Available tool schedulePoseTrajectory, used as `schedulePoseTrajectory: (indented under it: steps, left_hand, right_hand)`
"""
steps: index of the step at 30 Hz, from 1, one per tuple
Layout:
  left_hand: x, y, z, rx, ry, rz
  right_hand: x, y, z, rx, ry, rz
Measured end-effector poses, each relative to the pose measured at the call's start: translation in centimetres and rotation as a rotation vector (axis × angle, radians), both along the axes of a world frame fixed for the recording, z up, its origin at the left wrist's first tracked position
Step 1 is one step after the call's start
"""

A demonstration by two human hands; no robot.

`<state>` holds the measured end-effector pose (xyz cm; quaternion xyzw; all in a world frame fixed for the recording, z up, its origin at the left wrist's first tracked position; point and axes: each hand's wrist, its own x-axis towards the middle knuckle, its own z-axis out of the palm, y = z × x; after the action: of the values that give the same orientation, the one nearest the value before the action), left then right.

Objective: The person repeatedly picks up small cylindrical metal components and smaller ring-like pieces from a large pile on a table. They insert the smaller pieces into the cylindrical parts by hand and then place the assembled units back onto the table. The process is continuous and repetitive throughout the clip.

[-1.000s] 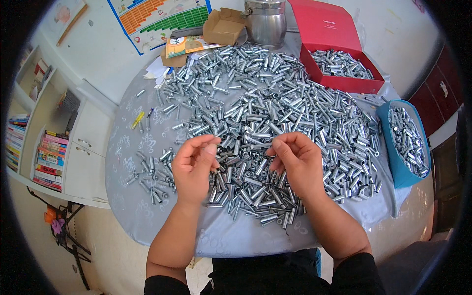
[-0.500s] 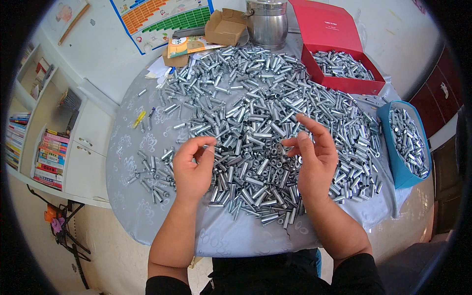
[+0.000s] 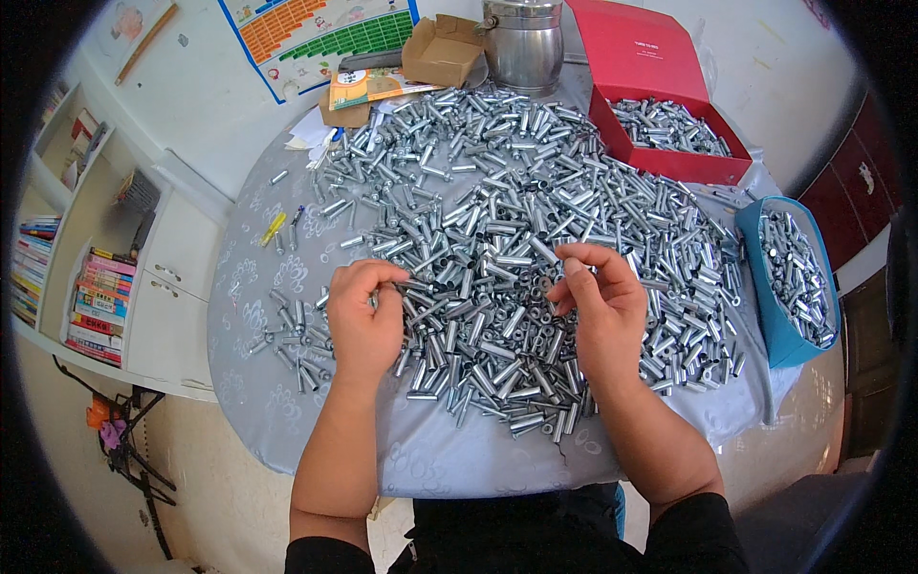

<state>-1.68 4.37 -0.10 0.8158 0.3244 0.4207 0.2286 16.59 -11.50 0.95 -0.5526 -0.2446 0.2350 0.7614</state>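
Observation:
My left hand (image 3: 365, 320) hovers at the left side of a wide heap of silvery metal sleeves and bolts (image 3: 488, 220). Its thumb and curled index finger are closed together. Small metal parts show right beside the fingertips, but whether one is pinched there I cannot make out. Over the heap's right-centre is my right hand (image 3: 609, 311), thumb and index finger brought together and the other fingers curled. Whatever it may hold is hidden against the shiny parts. Several small nuts or rings (image 3: 537, 323) lie between the two hands.
A red box (image 3: 669, 165) full of sleeves stands open at the back right, near a blue fabric bin (image 3: 765, 297) of similar parts. Behind the heap are a steel pot (image 3: 523, 48) and a cardboard box (image 3: 442, 50). A yellow-handled tool (image 3: 273, 228) lies left.
My right hand has dropped slightly; its spread index finger and thumb have closed together. My left hand has shifted a little left, still closed.

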Motion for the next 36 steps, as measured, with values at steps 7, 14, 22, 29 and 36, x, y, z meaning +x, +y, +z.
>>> schedulePoseTrajectory:
  steps: [7, 14, 22, 29, 36]
  left_hand:
    - [-1.0, 0.6, 0.8, 0.023, 0.354, -0.154]
    - [-1.4, 0.2, 1.1, 0.139, 0.533, -0.128]
    - [-1.4, 0.4, 1.4, 0.099, 0.594, -0.108]
    - [-1.2, 0.9, 0.4, 0.137, 0.516, -0.186]
    - [-0.6, 0.3, 1.2, -0.013, 0.176, -0.049]
  right_hand:
    - [-0.1, 0.2, -0.3, -0.027, 0.023, 0.084]
    - [-0.6, 0.2, -0.7, -0.07, -0.024, 0.144]
    - [-0.8, 0.2, -0.5, -0.095, -0.046, 0.158]
    - [-0.9, 0.2, -0.5, -0.081, -0.015, 0.16]
    - [-0.8, 0.1, -0.3, -0.089, -0.027, 0.168]
